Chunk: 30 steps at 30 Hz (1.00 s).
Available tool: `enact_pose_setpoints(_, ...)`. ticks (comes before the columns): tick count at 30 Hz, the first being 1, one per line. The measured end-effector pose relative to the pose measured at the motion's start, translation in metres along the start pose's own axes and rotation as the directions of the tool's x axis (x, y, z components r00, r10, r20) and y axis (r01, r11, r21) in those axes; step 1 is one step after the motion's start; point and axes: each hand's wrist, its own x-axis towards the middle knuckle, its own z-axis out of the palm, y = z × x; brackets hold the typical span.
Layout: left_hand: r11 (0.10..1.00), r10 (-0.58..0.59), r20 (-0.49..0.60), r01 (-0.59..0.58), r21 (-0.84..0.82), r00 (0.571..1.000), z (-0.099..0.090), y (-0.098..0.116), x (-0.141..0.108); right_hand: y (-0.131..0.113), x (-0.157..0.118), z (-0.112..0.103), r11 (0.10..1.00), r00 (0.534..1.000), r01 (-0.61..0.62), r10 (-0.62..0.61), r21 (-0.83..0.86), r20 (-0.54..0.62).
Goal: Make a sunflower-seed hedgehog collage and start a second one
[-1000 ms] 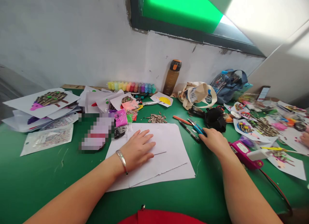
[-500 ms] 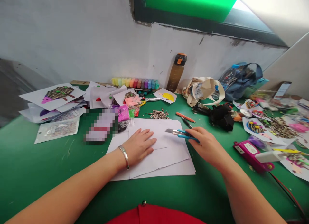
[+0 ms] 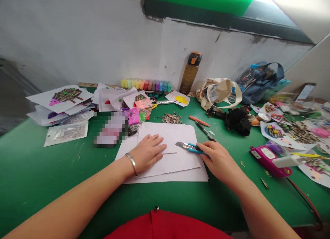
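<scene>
White paper sheets [image 3: 175, 165] lie overlapped on the green table in front of me; the top one has a ragged lower edge and a short dark line or slit beside my fingers. My left hand [image 3: 148, 153], with a silver bracelet at the wrist, rests flat on the paper, fingers stretched out. In my right hand [image 3: 216, 158] is a blue utility knife [image 3: 192, 148], its metal blade out and pointing left over the top sheet. Whether the blade touches the paper I cannot tell.
Sunflower seeds [image 3: 171, 118], an orange pen [image 3: 199, 121] and a black pen [image 3: 205, 131] lie beyond the paper. Scissors [image 3: 162, 102] and a bottle [image 3: 190, 74] are farther back. A pink glue gun [image 3: 270, 161] sits right; finished hedgehog pictures [image 3: 62, 98] are stacked left.
My right hand has moved slightly left with the utility knife, which now lies lower over the paper. My left hand stays flat on the sheet. The camera view has shifted a little.
</scene>
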Motion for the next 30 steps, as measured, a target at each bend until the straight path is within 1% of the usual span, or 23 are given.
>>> enact_pose_setpoints(5,0.999,-0.020,-0.002,0.020,-0.036,1.000,0.001,-0.001,0.000,-0.006,-0.004,-0.003,0.995,0.998,-0.035,0.031,-0.097,-0.046)
enact_pose_setpoints(8,0.999,-0.031,-0.015,0.030,-0.044,0.999,0.004,-0.001,0.001,-0.007,-0.007,-0.003,0.992,0.996,-0.063,0.057,-0.107,-0.064)
enact_pose_setpoints(15,0.998,-0.038,-0.025,0.037,-0.045,0.999,0.007,-0.003,0.001,-0.010,-0.011,0.002,0.995,0.996,-0.085,0.087,0.042,-0.035)
enact_pose_setpoints(22,0.998,-0.038,-0.034,0.036,-0.053,0.999,0.007,-0.001,0.001,-0.011,-0.010,0.000,0.990,0.997,-0.078,0.076,0.118,0.021)
enact_pose_setpoints(24,0.998,-0.037,-0.037,0.035,-0.060,0.999,0.006,-0.001,0.001,-0.010,-0.010,-0.001,0.989,0.996,-0.087,0.086,0.121,0.016)
enact_pose_setpoints(30,0.997,-0.040,-0.040,0.037,-0.073,0.998,0.005,-0.001,0.002,-0.003,-0.010,-0.001,0.991,0.994,-0.093,0.098,0.093,-0.050)
